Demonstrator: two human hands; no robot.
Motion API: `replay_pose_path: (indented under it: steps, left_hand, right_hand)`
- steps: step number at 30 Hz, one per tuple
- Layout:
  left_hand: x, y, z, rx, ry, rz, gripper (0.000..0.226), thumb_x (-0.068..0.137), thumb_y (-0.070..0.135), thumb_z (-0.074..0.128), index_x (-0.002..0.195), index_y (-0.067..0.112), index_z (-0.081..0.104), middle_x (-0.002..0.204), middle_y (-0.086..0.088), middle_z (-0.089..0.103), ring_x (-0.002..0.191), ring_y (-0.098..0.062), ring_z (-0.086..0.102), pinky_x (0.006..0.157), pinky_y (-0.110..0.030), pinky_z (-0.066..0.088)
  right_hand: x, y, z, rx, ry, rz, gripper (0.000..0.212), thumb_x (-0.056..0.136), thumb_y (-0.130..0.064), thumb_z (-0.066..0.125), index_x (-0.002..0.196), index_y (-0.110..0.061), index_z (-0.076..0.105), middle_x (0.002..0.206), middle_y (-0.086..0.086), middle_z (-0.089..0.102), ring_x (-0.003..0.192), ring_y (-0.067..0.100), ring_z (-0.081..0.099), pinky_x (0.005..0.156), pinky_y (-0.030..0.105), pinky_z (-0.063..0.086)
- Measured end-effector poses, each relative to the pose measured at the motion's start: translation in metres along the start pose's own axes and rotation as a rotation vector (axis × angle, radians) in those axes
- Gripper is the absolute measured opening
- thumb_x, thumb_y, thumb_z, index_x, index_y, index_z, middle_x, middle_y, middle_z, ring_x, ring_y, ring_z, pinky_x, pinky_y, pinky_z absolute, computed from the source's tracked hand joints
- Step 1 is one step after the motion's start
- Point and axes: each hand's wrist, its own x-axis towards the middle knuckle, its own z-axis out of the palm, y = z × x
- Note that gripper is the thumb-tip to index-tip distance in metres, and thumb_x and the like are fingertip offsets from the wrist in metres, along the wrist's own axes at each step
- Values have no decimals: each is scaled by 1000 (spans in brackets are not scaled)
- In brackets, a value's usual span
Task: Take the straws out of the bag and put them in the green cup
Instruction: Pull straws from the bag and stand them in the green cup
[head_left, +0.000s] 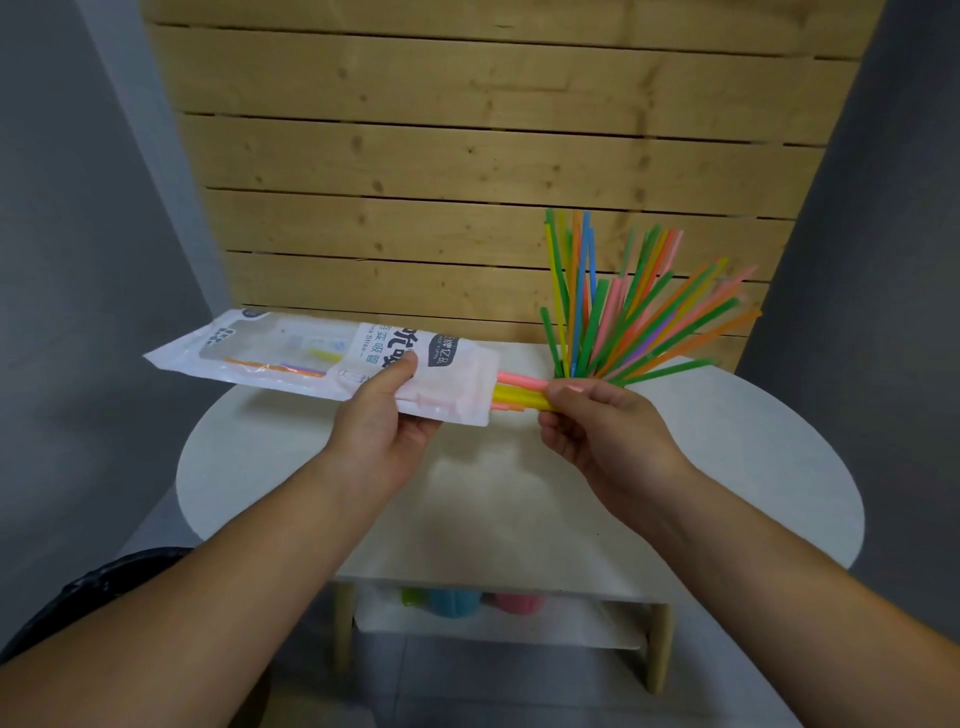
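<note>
My left hand grips a white and clear plastic straw bag, held level above the table with its open end pointing right. Pink and yellow straws stick out of that open end, and my right hand pinches their tips. A few more straws lie inside the bag's clear window. Behind my right hand, a fan of several green, pink, orange, yellow and blue straws stands upright. The green cup that holds them is hidden behind my right hand.
A round white table is below my hands, with a wooden slat wall behind it. A lower shelf carries green, blue and pink items. Grey walls stand on both sides.
</note>
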Motion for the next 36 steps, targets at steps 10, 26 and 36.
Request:
replay_pose_path:
  steps: [10,26,36]
  left_hand:
    - [-2,0,2,4,-14,-22,30,96,6,64,125,11,64,101,-5,79,80,-16,78,60,-32,62]
    - [-4,3,4,-26,-32,-8,18,94,3,65,109,13,67,94,-3,81,81,-16,78,67,-34,64]
    - [-7,2,5,-3,-54,-5,18,95,5,64,110,14,67,92,-2,81,80,-14,78,67,-32,64]
  right_hand:
    - [2,1,-6,170,-25,22,8,91,-14,68,95,-7,67,72,9,61,63,13,62,59,22,56]
    - [2,-8,-7,322,-113,119,13,80,-18,72,90,-10,67,73,3,64,65,11,62,64,20,58]
    - [-4,6,22,156,9,33,13,93,-23,66,95,-11,68,70,1,57,62,9,55,62,23,53]
